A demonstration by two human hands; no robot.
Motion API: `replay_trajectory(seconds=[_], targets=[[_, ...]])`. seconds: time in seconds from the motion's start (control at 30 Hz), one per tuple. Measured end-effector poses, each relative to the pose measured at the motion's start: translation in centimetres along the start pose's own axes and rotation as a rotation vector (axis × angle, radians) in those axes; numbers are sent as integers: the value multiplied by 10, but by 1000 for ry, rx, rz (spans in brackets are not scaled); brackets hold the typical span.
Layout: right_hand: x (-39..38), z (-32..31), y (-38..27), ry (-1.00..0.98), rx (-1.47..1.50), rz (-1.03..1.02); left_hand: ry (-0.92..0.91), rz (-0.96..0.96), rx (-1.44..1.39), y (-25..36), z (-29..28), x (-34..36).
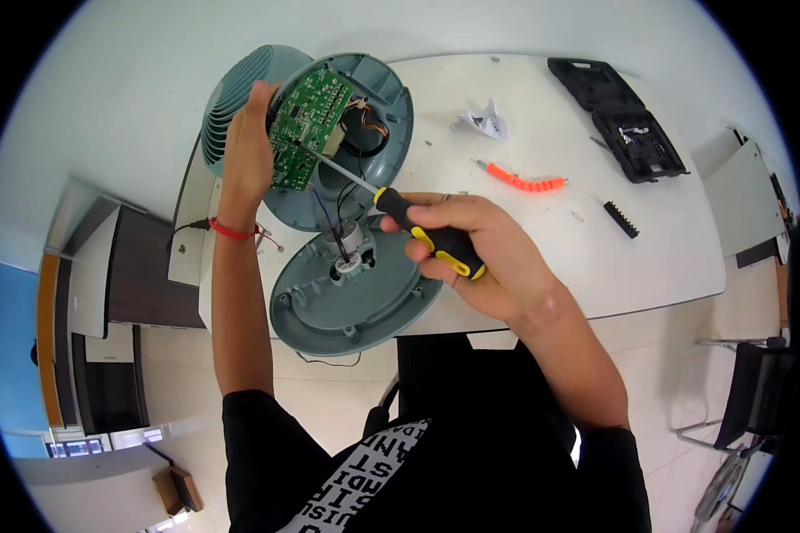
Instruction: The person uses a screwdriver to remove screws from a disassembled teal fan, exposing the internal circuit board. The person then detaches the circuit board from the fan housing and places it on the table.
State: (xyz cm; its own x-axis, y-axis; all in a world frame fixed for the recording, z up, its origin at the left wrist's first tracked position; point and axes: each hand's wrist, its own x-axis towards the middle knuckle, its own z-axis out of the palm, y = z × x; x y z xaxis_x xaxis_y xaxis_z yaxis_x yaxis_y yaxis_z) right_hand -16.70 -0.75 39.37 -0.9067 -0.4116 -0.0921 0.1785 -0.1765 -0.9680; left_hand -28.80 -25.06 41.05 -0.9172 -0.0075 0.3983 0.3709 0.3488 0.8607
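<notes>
My left hand (pixel 250 147) is closed on the left edge of a green circuit board (pixel 309 115); some of its fingers are hidden. The board sits tilted over the open grey-green round housing (pixel 391 111) of a fan, with wires (pixel 370 124) beside it. In my right hand (pixel 471 235) is a black and yellow screwdriver (pixel 431 233). Its shaft slants up to the left and its tip is at the board's lower part. Nearest me lies the oval base cover (pixel 351 311), joined to the housing by dark wires.
Behind my left hand stands the slatted fan grille (pixel 240 98). Toward the right of the white table (pixel 524 240) lie an orange flexible shaft (pixel 524 180), a black bit strip (pixel 621 219), crumpled white paper (pixel 484 121) and an opened black tool case (pixel 631 142). A chair (pixel 747 395) stands right.
</notes>
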Motion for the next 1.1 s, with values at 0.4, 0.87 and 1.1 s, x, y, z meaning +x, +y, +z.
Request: replay_trajectory(seconds=[0.4,0.87,1.1], targets=[[-6,42,-6,239,-1180,-541,-20,-13,-3,6,1,10],[31,-7,-26,50,-1276,-408,-42,-52,-34,-16,-14,25],[15,-15,-24,184,-580,-368,-5,47,46,-15,-9,24]])
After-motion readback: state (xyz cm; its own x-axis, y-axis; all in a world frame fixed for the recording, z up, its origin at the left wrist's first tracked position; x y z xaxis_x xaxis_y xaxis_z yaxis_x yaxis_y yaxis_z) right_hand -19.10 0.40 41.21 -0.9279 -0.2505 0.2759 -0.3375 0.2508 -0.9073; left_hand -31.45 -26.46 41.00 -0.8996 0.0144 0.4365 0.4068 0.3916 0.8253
